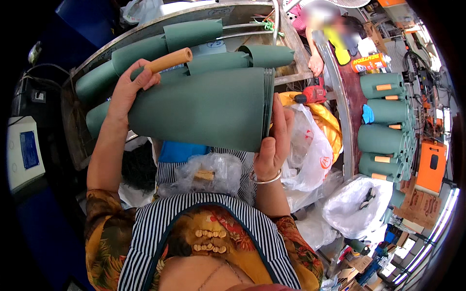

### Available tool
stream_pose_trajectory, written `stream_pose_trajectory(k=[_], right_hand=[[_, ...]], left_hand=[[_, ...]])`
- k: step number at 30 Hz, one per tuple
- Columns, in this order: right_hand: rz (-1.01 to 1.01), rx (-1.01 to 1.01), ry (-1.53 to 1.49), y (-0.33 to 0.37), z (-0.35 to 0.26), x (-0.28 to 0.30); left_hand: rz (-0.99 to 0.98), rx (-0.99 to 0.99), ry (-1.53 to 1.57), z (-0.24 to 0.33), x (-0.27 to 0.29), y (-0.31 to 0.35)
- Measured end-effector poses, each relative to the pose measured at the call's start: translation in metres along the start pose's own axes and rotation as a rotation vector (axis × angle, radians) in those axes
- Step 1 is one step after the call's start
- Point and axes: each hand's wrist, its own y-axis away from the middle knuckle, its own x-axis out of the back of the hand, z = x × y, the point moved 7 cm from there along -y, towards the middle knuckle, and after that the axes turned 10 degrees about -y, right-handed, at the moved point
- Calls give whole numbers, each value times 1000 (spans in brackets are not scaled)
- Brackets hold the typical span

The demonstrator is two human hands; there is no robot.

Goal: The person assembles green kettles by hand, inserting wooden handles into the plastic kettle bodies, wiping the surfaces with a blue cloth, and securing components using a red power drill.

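Observation:
In front of my chest lies a dark green tapered tube [199,111], tilted on its side, with several thin layered edges at its wide right end. My right hand [275,138] grips that wide rim, thumb on the near side and fingers behind. At the narrow end, my left hand [133,89] is closed round a tan cylindrical handle [170,60] with a hole in its end. The handle sits along the tube's upper edge; whether it is attached to the tube is hidden by my fingers. More green tubes [194,34] lie in a metal trough [242,10] just beyond.
Green tubes with tan handles [381,111] are stacked on the right. A red power tool [314,92] lies near a yellow cloth and white plastic bags [308,150]. Clear plastic wrap [208,174] rests on my lap. Another person's hand [316,64] is at the trough's far corner.

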Motion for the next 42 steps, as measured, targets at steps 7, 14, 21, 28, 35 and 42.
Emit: stream_pose_trajectory(k=[7, 14, 21, 28, 35, 42], right_hand=[[-111, 327, 51, 18, -36, 8], [-100, -278, -258, -4, 67, 25], [58, -518, 264, -39, 290, 155], [-44, -1082, 1054, -36, 426, 288], [-55, -1104, 1319, -46, 422, 269], [-126, -1132, 1258, -49, 413, 278]], left_hand=[[-182, -18, 108, -7, -24, -9], [90, 208, 56, -54, -21, -3], [151, -505, -503, -19, -42, 1], [287, -199, -114, -67, -9, -15], [258, -202, -114, -68, -14, -14], [203, -161, -95, -67, -21, -5]])
